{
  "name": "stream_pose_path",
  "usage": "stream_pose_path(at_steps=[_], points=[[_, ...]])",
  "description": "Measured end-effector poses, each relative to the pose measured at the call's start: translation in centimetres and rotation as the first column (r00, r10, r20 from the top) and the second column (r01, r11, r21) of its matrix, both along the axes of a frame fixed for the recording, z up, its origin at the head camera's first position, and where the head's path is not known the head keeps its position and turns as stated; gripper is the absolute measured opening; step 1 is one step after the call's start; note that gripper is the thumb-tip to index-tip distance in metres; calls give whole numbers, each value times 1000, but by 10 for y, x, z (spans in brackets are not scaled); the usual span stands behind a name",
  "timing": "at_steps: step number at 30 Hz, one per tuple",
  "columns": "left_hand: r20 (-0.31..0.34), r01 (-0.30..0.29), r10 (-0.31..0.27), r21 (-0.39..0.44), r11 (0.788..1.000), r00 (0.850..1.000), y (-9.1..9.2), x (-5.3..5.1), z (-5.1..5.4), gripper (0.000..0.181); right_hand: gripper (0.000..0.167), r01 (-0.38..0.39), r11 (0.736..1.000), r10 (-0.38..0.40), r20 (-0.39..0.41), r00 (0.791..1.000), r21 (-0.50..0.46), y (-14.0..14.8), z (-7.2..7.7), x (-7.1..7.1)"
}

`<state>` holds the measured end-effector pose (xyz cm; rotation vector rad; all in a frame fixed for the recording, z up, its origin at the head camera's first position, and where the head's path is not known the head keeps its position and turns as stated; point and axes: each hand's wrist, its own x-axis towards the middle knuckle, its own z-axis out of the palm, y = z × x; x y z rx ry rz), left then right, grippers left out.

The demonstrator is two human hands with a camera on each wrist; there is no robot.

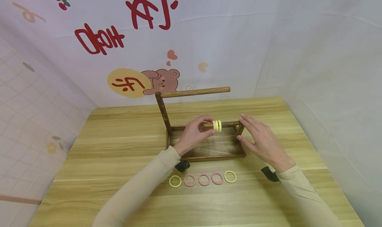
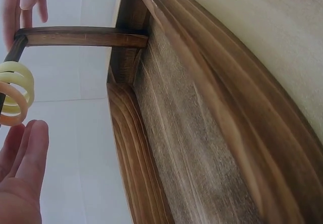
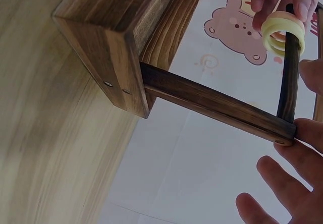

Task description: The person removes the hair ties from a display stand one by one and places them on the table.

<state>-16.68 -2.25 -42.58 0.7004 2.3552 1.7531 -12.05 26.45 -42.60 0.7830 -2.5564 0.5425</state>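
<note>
Over a brown wooden rack (image 1: 195,159), my left hand (image 1: 194,132) has its thumb and fingers on either side of the lower bar's free end. An orange ring (image 2: 14,105) hangs on that bar beside those fingertips; two yellow rings (image 1: 220,126) sit just right of it. In the left wrist view the fingers are fairly straight, close to the orange ring; firm contact is unclear. My right hand (image 1: 264,142) has extended fingers, touching the short post (image 3: 217,105) where it meets the lower bar (image 3: 289,77).
A row of loose rings lies on the table before the rack: yellow rings (image 1: 175,186) at both ends, pink rings (image 1: 204,184) between. The rack's taller post (image 1: 163,112) carries an upper bar (image 1: 195,92) behind the hands. A printed cloth (image 1: 226,51) stands behind the table.
</note>
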Motion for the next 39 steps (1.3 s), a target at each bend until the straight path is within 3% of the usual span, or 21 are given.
stream_pose_path(at_steps=[22,31,39], points=[[14,-22,21,60,998,1000,-9,6,-2,41,66,-8,1000,8,-13,1000,1,0,-1,0],[-36,-26,30,110,994,999,-22,9,-2,38,68,6,1000,-6,7,1000,4,-1,-1,0],[-53,-48,52,86,995,997,-37,16,3,38,68,-1,1000,1,6,1000,1,-1,0,0]])
